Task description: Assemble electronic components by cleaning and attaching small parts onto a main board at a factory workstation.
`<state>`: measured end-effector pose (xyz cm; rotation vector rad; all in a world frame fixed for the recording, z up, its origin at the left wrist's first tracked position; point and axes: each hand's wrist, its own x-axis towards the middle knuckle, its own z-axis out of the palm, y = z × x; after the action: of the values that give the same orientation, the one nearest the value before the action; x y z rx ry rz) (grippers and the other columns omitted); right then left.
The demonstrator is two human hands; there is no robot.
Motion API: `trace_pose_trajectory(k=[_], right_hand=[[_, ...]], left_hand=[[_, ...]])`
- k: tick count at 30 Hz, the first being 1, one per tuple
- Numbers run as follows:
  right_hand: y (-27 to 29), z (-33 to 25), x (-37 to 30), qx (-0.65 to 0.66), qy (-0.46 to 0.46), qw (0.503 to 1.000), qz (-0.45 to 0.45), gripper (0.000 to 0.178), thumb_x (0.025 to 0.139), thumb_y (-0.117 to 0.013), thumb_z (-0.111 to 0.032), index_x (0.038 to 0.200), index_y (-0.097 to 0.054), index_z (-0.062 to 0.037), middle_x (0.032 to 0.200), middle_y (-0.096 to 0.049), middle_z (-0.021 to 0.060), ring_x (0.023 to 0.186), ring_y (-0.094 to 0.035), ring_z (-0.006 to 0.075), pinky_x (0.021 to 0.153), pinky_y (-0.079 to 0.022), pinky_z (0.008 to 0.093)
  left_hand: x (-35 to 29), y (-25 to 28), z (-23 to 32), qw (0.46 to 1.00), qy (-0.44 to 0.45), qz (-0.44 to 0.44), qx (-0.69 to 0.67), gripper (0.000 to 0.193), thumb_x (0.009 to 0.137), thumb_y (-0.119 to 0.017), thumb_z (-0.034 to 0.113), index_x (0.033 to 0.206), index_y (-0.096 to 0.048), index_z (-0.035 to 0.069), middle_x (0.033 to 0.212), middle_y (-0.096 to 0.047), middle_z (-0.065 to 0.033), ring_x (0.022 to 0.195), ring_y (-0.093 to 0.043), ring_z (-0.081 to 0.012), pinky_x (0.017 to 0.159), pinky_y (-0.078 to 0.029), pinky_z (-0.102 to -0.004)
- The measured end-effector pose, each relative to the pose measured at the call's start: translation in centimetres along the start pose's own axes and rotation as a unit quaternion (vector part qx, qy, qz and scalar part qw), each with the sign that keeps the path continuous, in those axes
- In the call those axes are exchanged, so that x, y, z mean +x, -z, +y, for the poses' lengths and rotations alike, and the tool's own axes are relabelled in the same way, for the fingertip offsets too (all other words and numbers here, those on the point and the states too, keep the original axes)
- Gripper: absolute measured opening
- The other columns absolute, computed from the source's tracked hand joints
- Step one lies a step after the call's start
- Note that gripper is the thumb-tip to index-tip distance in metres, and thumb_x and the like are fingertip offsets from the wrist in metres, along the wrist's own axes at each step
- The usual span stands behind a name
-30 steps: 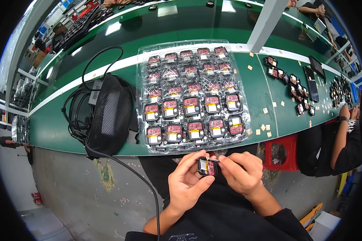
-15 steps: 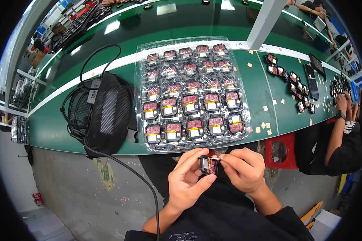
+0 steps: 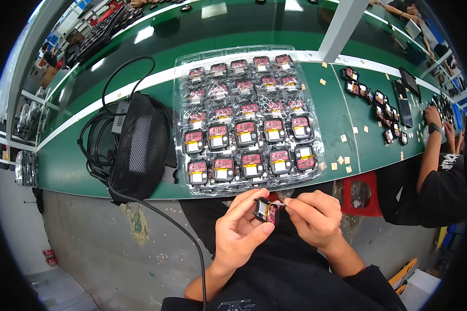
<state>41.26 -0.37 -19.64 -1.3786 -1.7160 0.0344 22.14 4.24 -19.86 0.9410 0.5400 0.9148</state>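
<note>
My left hand (image 3: 238, 223) holds a small black square device housing (image 3: 267, 211) between thumb and fingers, tilted, its inner side up. Inside it a red circuit board, a silvery-white block and a yellow strip show. My right hand (image 3: 316, 215) pinches a thin metal tool (image 3: 278, 204), perhaps tweezers, its tip at the housing's upper right edge. Beyond my hands, a clear plastic tray (image 3: 184, 193) on the green bench carries rows of similar housings with red boards and white blocks.
A black mesh bag (image 3: 140, 150) with a cable stands left of the tray; the cable hangs down past my left forearm. Loose housings (image 3: 384, 111) and small beige squares (image 3: 342, 138) lie on the bench at the right. A co-worker's arm (image 3: 431, 150) reaches in there, near a red stool (image 3: 360, 194).
The housing has turned and shifted slightly left in my left hand. My right hand keeps the tool at its edge. The co-worker's arm at the right has reached farther over the bench.
</note>
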Motion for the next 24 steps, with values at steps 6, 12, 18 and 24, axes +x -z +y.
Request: trace_pose_trajectory(k=[6, 12, 18, 24], right_hand=[[0.21, 0.04, -0.05, 0.029, -0.024, 0.999, -0.015, 0.025, 0.075, -0.084, -0.003, 0.098, -0.076, -0.0040, 0.085, -0.066, 0.0056, 0.061, -0.062, 0.0195, 0.053, -0.050, 0.0312], [0.21, -0.06, -0.17, 0.016, -0.025, 0.999, -0.022, 0.025, 0.075, -0.083, -0.003, 0.098, -0.075, -0.0045, 0.085, -0.066, 0.0055, 0.061, -0.062, 0.0200, 0.054, -0.050, 0.0313], [0.35, -0.04, -0.27, 0.018, -0.029, 0.999, -0.023, 0.025, 0.075, -0.084, -0.003, 0.098, -0.075, -0.0047, 0.084, -0.066, 0.0056, 0.062, -0.063, 0.0201, 0.054, -0.051, 0.0316], [0.21, 0.36, -0.38, 0.042, -0.034, 0.998, -0.027, 0.024, 0.075, -0.083, -0.002, 0.098, -0.076, -0.0049, 0.084, -0.066, 0.0056, 0.063, -0.064, 0.0200, 0.055, -0.051, 0.0316]], left_hand=[[0.09, -0.03, 0.01, 1.000, -0.015, -0.013, 0.016, 0.058, 0.092, -0.070, -0.007, 0.145, -0.048, -0.011, 0.147, -0.042, -0.0150, 0.137, -0.050, -0.0260, 0.107, -0.050, -0.0354], [-0.04, 0.08, -0.21, 1.000, -0.002, -0.009, 0.009, 0.057, 0.092, -0.070, -0.007, 0.145, -0.049, -0.011, 0.148, -0.043, -0.0149, 0.136, -0.051, -0.0253, 0.106, -0.050, -0.0344], [-0.05, 0.14, -0.28, 1.000, 0.003, -0.007, 0.002, 0.057, 0.092, -0.070, -0.007, 0.145, -0.050, -0.010, 0.148, -0.043, -0.0146, 0.135, -0.051, -0.0246, 0.104, -0.051, -0.0334], [-0.03, 0.12, -0.18, 1.000, 0.003, -0.010, 0.013, 0.057, 0.092, -0.070, -0.008, 0.145, -0.050, -0.010, 0.148, -0.043, -0.0145, 0.134, -0.052, -0.0245, 0.103, -0.052, -0.0332]])
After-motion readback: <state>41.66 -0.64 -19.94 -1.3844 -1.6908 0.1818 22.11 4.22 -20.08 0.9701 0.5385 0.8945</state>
